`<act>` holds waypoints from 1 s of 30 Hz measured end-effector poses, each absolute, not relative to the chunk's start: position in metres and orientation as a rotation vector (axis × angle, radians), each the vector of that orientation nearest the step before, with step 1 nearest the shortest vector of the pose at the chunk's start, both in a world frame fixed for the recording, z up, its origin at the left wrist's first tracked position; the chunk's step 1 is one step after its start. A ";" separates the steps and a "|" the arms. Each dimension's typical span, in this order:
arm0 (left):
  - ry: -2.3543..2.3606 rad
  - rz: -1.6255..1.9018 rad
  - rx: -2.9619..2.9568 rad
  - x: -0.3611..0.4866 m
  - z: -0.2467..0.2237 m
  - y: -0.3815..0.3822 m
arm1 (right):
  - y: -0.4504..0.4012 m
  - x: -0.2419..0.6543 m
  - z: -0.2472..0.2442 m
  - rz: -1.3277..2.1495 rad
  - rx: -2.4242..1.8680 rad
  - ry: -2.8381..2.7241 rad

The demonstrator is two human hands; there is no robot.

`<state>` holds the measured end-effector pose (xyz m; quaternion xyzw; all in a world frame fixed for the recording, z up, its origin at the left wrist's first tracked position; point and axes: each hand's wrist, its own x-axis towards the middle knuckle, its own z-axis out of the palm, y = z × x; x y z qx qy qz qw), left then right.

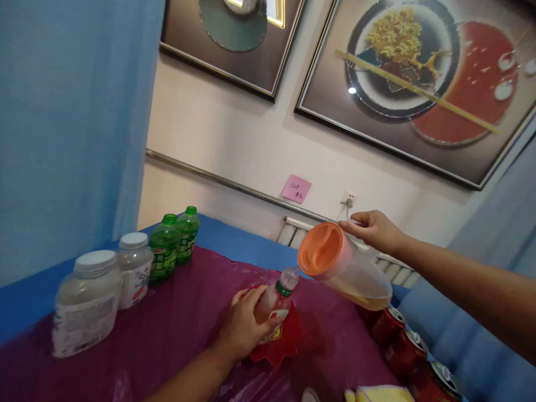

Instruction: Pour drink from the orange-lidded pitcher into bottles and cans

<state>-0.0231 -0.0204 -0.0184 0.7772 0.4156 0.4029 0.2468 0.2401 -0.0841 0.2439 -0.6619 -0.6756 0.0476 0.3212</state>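
Left hand: the left hand (247,324) is wrapped around a clear plastic bottle with a green-and-red label (283,291), mid-table.
Under the bottle: a red scalloped plastic dish (291,343); the bottle's base is hidden.
Right hand: the right hand (379,230) is closed on the handle side of a translucent plastic pitcher (362,279), tipped, pale yellow liquid inside, its orange round lid (320,248) just beside the bottle's mouth.
Purple-sheeted table (180,340), left edge: two white-lidded clear jars (87,312), two green plastic bottles (164,251).
Right edge: red metal cans (406,352) in a row.
Near edge: yellow cloth (379,394), partly cut off.
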 end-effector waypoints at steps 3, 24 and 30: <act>1.121 1.074 2.111 -0.023 -0.018 -0.019 | -0.084 0.240 0.244 0.120 -1.742 -1.773; 1.122 1.064 2.098 -0.023 -0.016 -0.018 | -0.084 0.238 0.244 0.107 -1.765 -1.779; 1.116 1.099 2.112 -0.022 -0.019 -0.016 | -0.085 0.238 0.244 0.077 -1.773 -1.778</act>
